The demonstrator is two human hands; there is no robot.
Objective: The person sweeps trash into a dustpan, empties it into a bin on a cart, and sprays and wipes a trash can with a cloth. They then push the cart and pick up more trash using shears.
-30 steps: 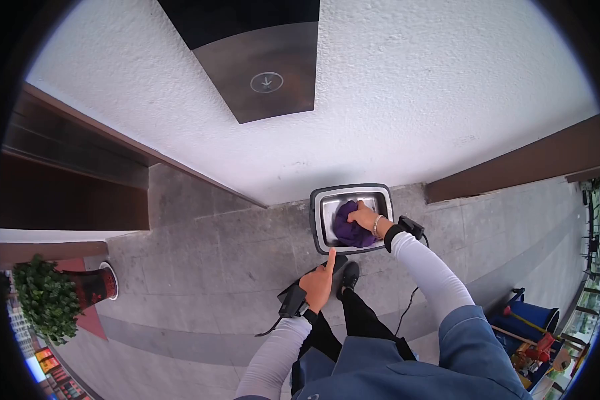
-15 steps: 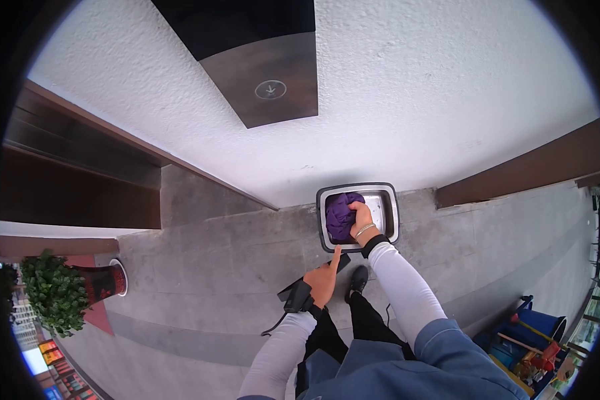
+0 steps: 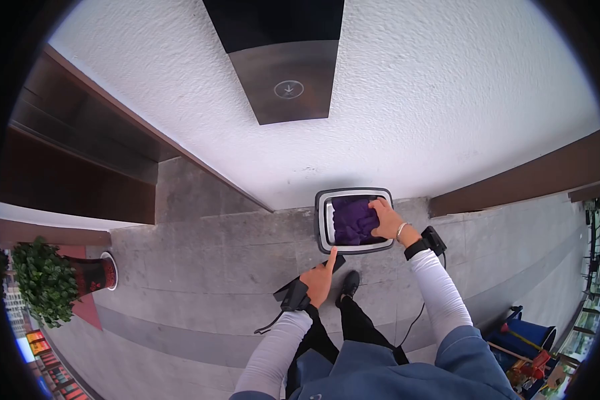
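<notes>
Low by the wall stands a bin [image 3: 322, 248] with a pale metal inner rim and a dark outer edge. Crumpled purple cloth [image 3: 353, 220] fills most of its top. My right hand [image 3: 385, 219] is on the cloth's right side, fingers bent over it and gripping. A bracelet and a black band circle that wrist. My left hand [image 3: 318, 281] is at the bin's near left side, its index finger stretched out to the rim; the other fingers are mostly hidden. A dark flat object [image 3: 339, 263] shows beneath this hand; whether I hold it cannot be made out.
A metal panel with a down-arrow button [image 3: 289, 89] hangs on the white wall [image 3: 420, 107]. A potted plant [image 3: 43, 280] stands on the left. Blue buckets and cleaning tools [image 3: 523, 347] are at lower right. My shoe [image 3: 351, 283] is just before the bin.
My right hand has moved right across the bin, and the purple cloth is now spread wider, covering the metal that showed on the right. My left hand stays by the near rim.
</notes>
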